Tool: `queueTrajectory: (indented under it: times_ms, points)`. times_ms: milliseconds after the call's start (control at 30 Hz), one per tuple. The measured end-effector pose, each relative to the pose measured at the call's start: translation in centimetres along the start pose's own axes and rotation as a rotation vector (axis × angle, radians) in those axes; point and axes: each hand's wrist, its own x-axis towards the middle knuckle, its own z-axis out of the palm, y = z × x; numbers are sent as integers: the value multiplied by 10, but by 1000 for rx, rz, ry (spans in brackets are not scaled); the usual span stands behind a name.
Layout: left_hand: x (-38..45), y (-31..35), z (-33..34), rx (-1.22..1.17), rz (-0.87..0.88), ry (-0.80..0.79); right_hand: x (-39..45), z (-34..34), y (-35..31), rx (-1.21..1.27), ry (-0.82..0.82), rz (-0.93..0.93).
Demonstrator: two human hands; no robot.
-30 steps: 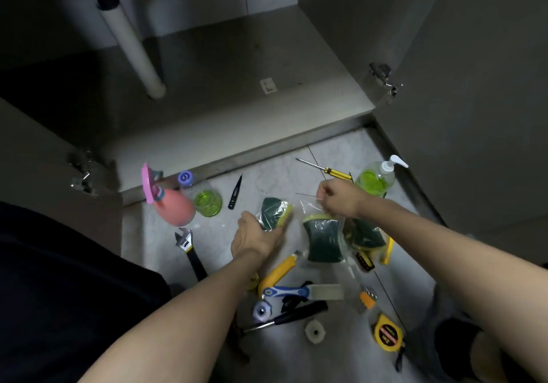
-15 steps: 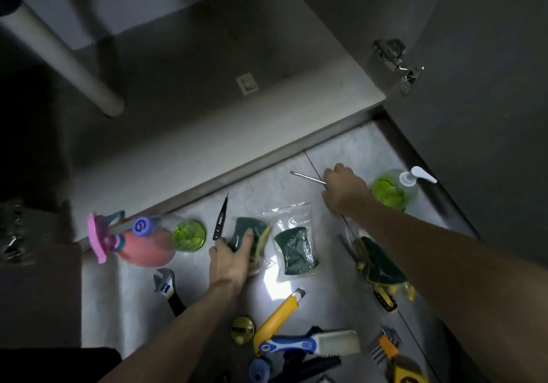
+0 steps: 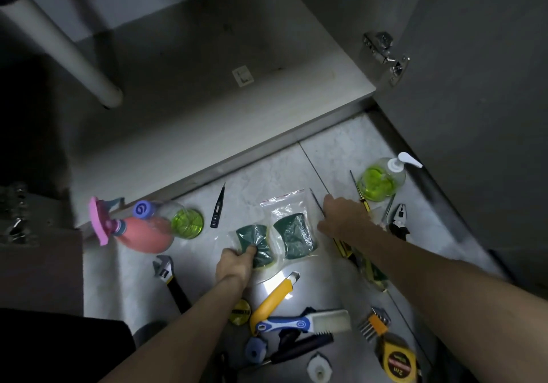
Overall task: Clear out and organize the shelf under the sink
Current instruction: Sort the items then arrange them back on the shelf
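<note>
The cabinet shelf (image 3: pixel 207 106) under the sink lies bare apart from a small white tag (image 3: pixel 243 76). On the tiled floor in front, my left hand (image 3: pixel 235 265) grips a green sponge in a clear bag (image 3: pixel 256 244). A second bagged sponge (image 3: pixel 296 234) lies just right of it. My right hand (image 3: pixel 344 219) is curled over a yellow-and-black screwdriver (image 3: pixel 316 202), whose thin shaft sticks out up-left of the fingers. A third bagged sponge (image 3: pixel 372 274) is partly hidden under my right forearm.
A white drain pipe (image 3: pixel 68 47) stands at the shelf's left. On the floor lie a pink spray bottle (image 3: pixel 145 235), a green-liquid bottle (image 3: pixel 187 223), a soap pump bottle (image 3: pixel 381 182), another screwdriver (image 3: pixel 359 191), pliers (image 3: pixel 398 219), a wrench (image 3: pixel 166 273), a utility knife (image 3: pixel 275 296), a brush (image 3: pixel 302 322) and a tape measure (image 3: pixel 397 362). An open cabinet door (image 3: pixel 474 86) is at right.
The view has tilted down and closer. My left hand has pulled its bagged sponge nearer. My right hand left the second sponge bag and closed over the screwdriver, whose shaft now points up-left.
</note>
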Motion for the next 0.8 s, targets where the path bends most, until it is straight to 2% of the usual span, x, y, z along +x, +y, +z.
queueTrajectory:
  times_ms: [67, 100, 167, 200, 233, 300, 400, 500, 600, 667, 800]
  points:
    - [-4, -4, -3, 19, 39, 36, -11, 8, -2, -2, 43, 27]
    - [-6, -6, -5, 19, 60, 58, -15, 11, -3, -37, 135, -11]
    - [-11, -11, -8, -9, 94, 112, -20, 18, -10, -93, 331, -163]
    - [-13, -14, -9, -36, 121, 150, -22, 22, -16, -85, 365, -234]
    - [-16, -18, -10, -63, 165, 195, -24, 27, -25, -70, 339, -277]
    - [-24, -23, -14, -70, 289, 266, -26, 40, -44, -56, 230, -245]
    - [-30, -30, -15, 115, 401, 205, -27, 62, -66, -56, 150, -115]
    - [-28, -29, -15, 160, 354, 137, -15, 59, -74, 34, 222, -91]
    - [-20, -24, -14, 176, 313, 119, 7, 34, -74, 121, 419, -122]
    - [-14, -20, -13, 183, 296, 104, 26, 17, -70, 147, 493, -103]
    - [-6, -19, -11, 131, 269, 78, 60, -3, -56, 121, 446, -39]
